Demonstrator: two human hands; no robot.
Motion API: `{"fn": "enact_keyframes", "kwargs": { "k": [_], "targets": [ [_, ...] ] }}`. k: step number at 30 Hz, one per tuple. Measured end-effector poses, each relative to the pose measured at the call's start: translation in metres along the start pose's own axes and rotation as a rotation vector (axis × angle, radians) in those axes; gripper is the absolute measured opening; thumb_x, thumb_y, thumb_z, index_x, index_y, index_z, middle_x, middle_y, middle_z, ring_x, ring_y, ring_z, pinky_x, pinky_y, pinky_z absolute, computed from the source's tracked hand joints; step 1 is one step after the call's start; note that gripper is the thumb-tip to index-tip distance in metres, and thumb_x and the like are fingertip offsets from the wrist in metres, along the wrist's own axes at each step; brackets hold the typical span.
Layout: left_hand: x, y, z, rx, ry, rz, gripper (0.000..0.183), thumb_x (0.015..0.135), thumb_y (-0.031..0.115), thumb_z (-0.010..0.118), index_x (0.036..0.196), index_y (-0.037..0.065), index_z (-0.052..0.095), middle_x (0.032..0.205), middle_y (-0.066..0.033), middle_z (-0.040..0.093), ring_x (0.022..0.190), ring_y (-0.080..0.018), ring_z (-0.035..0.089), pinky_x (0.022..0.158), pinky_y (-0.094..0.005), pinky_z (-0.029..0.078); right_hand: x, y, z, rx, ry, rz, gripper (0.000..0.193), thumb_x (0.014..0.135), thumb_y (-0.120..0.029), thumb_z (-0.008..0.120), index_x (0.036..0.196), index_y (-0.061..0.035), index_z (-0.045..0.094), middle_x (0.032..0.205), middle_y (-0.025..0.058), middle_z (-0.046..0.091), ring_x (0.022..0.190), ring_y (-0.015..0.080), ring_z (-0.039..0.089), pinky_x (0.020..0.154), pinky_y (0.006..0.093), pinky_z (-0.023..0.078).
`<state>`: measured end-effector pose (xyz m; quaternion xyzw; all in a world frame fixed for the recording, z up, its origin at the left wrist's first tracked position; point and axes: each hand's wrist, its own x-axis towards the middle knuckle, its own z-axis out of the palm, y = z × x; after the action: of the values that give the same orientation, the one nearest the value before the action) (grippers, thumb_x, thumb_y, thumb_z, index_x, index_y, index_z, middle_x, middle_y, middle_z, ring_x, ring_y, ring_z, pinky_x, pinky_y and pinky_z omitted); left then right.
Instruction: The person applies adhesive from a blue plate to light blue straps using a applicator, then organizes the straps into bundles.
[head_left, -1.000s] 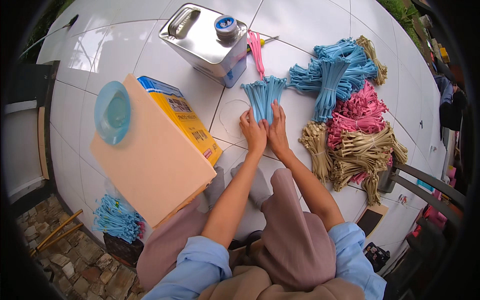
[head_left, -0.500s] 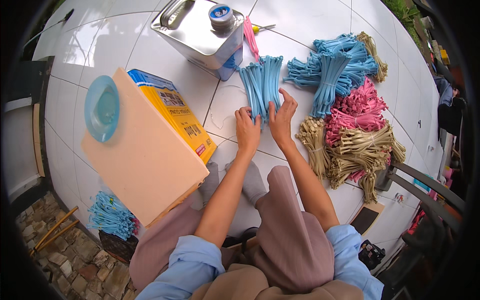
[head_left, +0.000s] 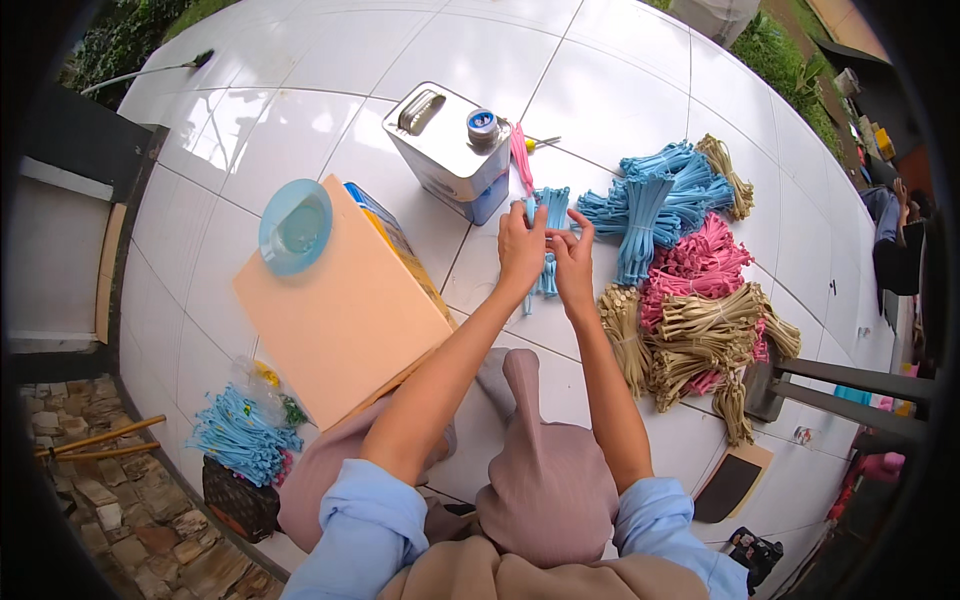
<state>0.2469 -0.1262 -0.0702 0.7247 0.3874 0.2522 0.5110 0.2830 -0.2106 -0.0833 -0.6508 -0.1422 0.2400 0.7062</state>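
Note:
On the white tiles in front of me lies a bundle of blue strips (head_left: 553, 203), its lower ends showing below my hands. My left hand (head_left: 521, 250) is closed over its left side, with a bit of blue strip between thumb and fingertips. Close against it, my right hand (head_left: 574, 268) bends over the bundle, thumb and one finger pinched together and another finger raised. Whatever that pinch holds is too small to make out. The middle of the bundle is hidden by my fingers.
Tied bundles in blue (head_left: 643, 225), pink (head_left: 700, 262) and beige (head_left: 715, 325) are piled at right. Beyond my hands stand a metal can (head_left: 450, 150), a pink bundle (head_left: 520, 158) and a yellow-handled tool (head_left: 540, 144). At left, a peach board (head_left: 345, 320) carries a blue bowl (head_left: 296, 228).
My hands have gone from lying along the blue bundle's two sides to meeting over its middle, fingers bent. The whole view has shifted, showing more floor beyond the can.

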Motion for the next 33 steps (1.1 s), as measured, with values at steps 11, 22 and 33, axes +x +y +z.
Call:
{"fn": "enact_keyframes", "kwargs": {
  "k": [11, 22, 33],
  "targets": [
    [0.022, 0.092, -0.084, -0.002, -0.401, 0.214, 0.031, 0.083, 0.027, 0.066, 0.097, 0.0, 0.063, 0.082, -0.0062, 0.065, 0.076, -0.0111, 0.06, 0.071, -0.0247, 0.047, 0.0, -0.105, 0.0, 0.069, -0.109, -0.35, 0.066, 0.077, 0.011, 0.047, 0.134, -0.005, 0.017, 0.11, 0.0158, 0.055, 0.099, 0.0196, 0.057, 0.085, 0.0306, 0.047],
    [0.006, 0.1, -0.08, -0.649, -0.118, 0.118, 0.046, 0.095, 0.048, 0.039, 0.092, 0.004, 0.051, 0.071, -0.0012, 0.048, 0.077, -0.0126, 0.052, 0.074, -0.0235, 0.042, 0.034, -0.017, 0.055, -0.181, -0.136, -0.481, 0.093, 0.065, -0.014, 0.08, 0.137, -0.0094, 0.022, 0.128, 0.0121, 0.042, 0.12, 0.0282, 0.044, 0.099, 0.0408, 0.036],
    [-0.011, 0.077, -0.079, -0.634, 0.068, 0.175, 0.044, 0.1, 0.041, 0.028, 0.069, 0.011, 0.027, 0.05, 0.0039, 0.024, 0.043, -0.0059, 0.021, 0.046, -0.0226, 0.022, 0.031, 0.003, 0.074, -0.287, -0.072, -0.604, 0.07, 0.073, -0.009, 0.071, 0.129, -0.0109, 0.03, 0.078, 0.012, 0.06, 0.068, 0.029, 0.062, 0.059, 0.0352, 0.047]
  ]
}}
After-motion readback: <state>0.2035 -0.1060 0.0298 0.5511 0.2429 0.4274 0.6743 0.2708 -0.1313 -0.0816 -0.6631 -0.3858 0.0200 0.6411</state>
